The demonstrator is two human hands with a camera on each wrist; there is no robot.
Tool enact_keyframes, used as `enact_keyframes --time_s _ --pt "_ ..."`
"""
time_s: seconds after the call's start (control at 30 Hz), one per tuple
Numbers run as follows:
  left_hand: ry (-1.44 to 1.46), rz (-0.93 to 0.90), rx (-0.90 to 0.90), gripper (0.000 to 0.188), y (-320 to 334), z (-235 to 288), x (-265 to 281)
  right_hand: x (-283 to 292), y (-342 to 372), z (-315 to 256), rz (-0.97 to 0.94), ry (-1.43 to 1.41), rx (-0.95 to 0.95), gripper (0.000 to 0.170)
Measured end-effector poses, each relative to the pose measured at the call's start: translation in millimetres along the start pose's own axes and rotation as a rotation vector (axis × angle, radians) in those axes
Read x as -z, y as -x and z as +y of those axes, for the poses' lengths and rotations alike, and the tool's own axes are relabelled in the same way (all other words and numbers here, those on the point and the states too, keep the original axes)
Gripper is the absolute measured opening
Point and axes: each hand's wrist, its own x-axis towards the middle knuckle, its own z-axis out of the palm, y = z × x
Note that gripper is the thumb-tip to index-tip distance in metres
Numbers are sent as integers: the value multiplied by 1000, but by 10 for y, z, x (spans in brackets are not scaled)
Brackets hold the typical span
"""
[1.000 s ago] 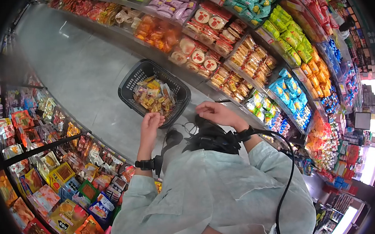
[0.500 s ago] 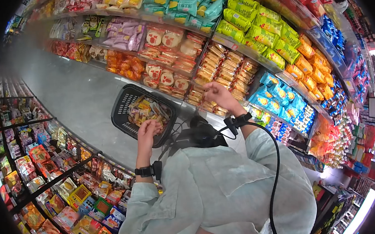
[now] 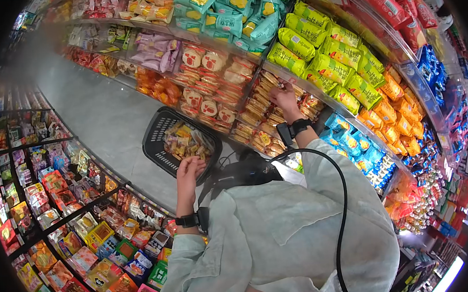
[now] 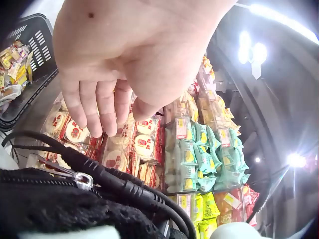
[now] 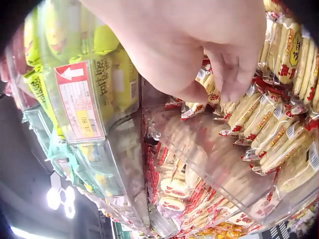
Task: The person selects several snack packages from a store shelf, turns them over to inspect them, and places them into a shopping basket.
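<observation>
My right hand (image 3: 286,100) reaches into a shelf bin of clear-wrapped biscuits (image 3: 256,112). In the right wrist view, its thumb and bent fingers (image 5: 234,82) point down at the biscuit packets (image 5: 259,124), with a gap between thumb and fingertips where a packet's end shows. My left hand (image 3: 191,169) hangs loosely curled and holds nothing, over the near edge of a black shopping basket (image 3: 153,143). Small yellow and brown wrapped snacks (image 3: 182,141) lie in the basket. From the left wrist, the empty palm and relaxed fingers (image 4: 107,107) show.
Clear dividers separate the bins. Green packets (image 3: 331,66), blue packets (image 3: 347,138) and round red-and-white packs (image 3: 209,107) surround the biscuit bin. A display of boxed snacks (image 3: 100,253) stands at left, across the grey floor (image 3: 102,117). A black cable (image 3: 343,219) runs from the right wrist.
My right hand has moved from beside the basket up and forward to the biscuit bin. The view has turned toward the shelves. My left hand stays near the basket's edge.
</observation>
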Motion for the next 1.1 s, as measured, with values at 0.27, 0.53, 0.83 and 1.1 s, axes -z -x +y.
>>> enact_keyframes --time_s 0.27,0.53,0.83,1.1 --pt "-49 -90 -24 22 -79 62 142 -202 519 -155 256 5 99 48" --pt "-159 -379 -140 22 -274 135 558 -414 1490 8 88 246 182 40" --pt "-274 -772 -260 45 -54 246 829 -1408 2984 -110 -230 672 160 33" --pt "-225 -938 -198 25 209 58 862 -1523 3578 172 -228 677 48 29"
